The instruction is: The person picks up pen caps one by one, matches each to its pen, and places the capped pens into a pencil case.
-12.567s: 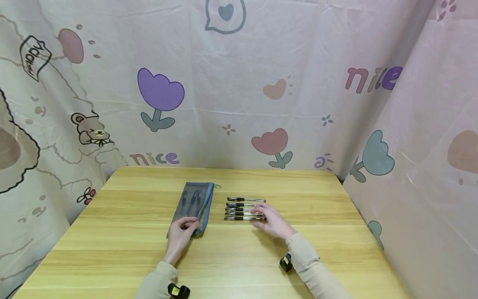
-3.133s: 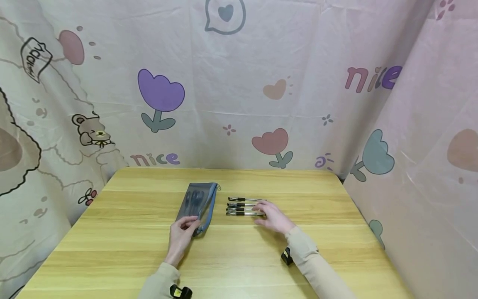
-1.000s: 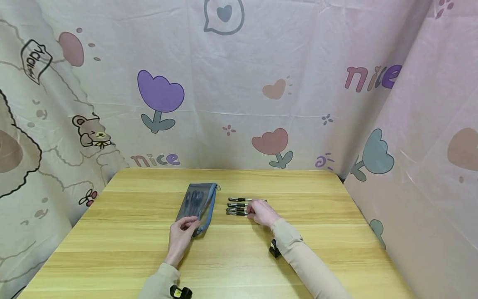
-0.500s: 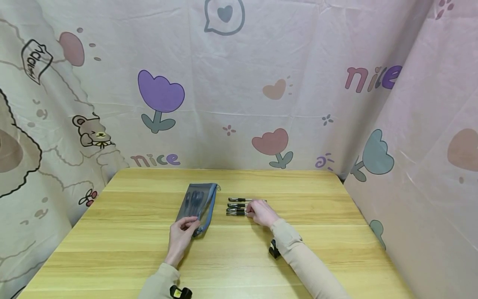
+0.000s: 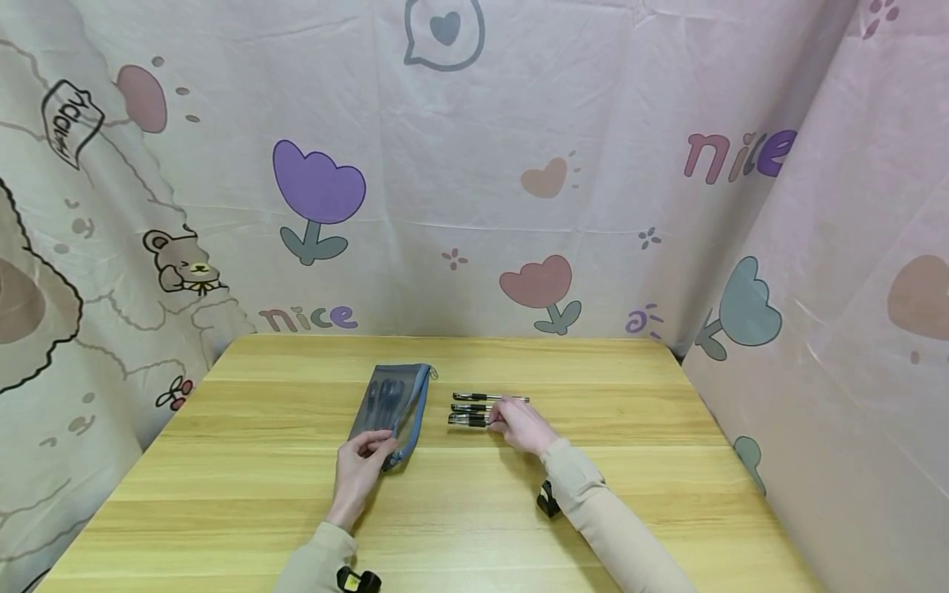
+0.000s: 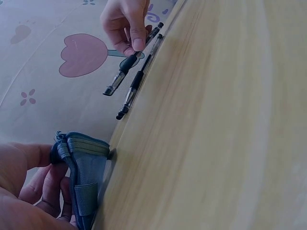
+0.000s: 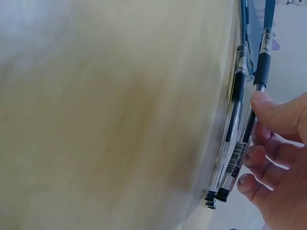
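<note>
A grey-blue mesh pencil pouch (image 5: 384, 399) with a blue zipper lies left of centre on the table, dark pen shapes showing through it. My left hand (image 5: 356, 476) pinches the pouch's near end by the zip, and the opening gapes in the left wrist view. My right hand (image 5: 522, 424) grips a clear gel pen (image 7: 262, 69) with a black grip between thumb and fingers. That pen is raised just off the tabletop, as the left wrist view shows. Other gel pens (image 5: 473, 397) lie in a row beside the hand, partly hidden by it.
The wooden table (image 5: 474, 519) reaches back to a printed curtain (image 5: 445, 165), which also hangs at both sides. A small zipper ring (image 5: 433, 373) sticks out at the pouch's far corner. Black wrist cameras (image 5: 359, 579) sit on both sleeves.
Over the earlier frames a pen left the row's near end, and more dark shapes show in the pouch. Since then my right hand has closed on the nearest pen and lifted it slightly.
</note>
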A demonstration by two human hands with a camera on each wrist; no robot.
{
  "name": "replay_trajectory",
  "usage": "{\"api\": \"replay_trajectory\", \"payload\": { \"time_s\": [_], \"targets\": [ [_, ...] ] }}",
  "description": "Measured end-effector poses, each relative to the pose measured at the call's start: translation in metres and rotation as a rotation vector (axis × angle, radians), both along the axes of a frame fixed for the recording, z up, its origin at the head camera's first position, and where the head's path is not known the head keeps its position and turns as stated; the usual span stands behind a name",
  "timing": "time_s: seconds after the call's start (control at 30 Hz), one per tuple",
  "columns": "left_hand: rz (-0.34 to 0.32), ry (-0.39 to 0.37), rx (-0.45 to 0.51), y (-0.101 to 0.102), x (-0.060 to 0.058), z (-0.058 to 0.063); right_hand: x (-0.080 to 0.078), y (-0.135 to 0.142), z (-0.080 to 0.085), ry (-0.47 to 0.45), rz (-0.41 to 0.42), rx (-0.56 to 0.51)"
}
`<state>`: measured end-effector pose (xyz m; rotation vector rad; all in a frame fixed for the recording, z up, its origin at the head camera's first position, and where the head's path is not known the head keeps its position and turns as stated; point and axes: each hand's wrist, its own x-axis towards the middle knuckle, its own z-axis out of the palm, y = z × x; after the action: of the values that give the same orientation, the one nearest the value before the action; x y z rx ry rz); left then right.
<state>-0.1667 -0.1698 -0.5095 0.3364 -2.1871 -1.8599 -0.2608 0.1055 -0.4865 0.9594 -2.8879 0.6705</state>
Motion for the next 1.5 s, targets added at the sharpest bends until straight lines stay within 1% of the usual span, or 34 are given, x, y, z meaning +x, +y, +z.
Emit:
{"api": "replay_trajectory", "payload": {
  "time_s": [0.1,0.3,0.4,0.5,0.77,0.87,1.1,1.3,1.37,1.5],
  "targets": [
    [0.002,0.003,-0.005,0.0,0.0,0.0,0.001,0.0,0.0,0.012,0.005,-0.001],
    [0.007,-0.014,-0.007,0.0,-0.002,-0.002,0.004,0.0,0.001,0.037,0.026,-0.005],
    [0.003,-0.015,-0.012,-0.001,-0.002,-0.002,0.006,0.0,0.001,0.036,0.034,-0.012],
    [0.005,-0.017,-0.013,0.0,-0.002,-0.002,0.007,0.0,0.002,0.018,0.033,-0.015],
    [0.006,-0.02,-0.012,0.0,-0.002,-0.001,0.009,-0.002,0.004,-0.069,0.021,-0.049],
    [0.005,-0.021,-0.012,0.0,-0.002,-0.001,0.01,-0.003,0.005,-0.069,0.019,-0.06],
    [-0.003,-0.019,-0.016,-0.001,0.0,-0.001,0.012,-0.006,0.01,-0.064,0.027,-0.143],
    [-0.004,-0.019,-0.012,-0.001,0.0,-0.001,0.012,-0.01,0.015,-0.057,0.03,-0.191],
    [-0.005,-0.02,-0.01,-0.001,0.0,-0.001,0.013,-0.011,0.017,-0.076,0.036,-0.209],
    [-0.007,-0.02,-0.009,-0.001,0.0,-0.001,0.014,-0.012,0.023,-0.158,0.043,-0.256]
  ]
}}
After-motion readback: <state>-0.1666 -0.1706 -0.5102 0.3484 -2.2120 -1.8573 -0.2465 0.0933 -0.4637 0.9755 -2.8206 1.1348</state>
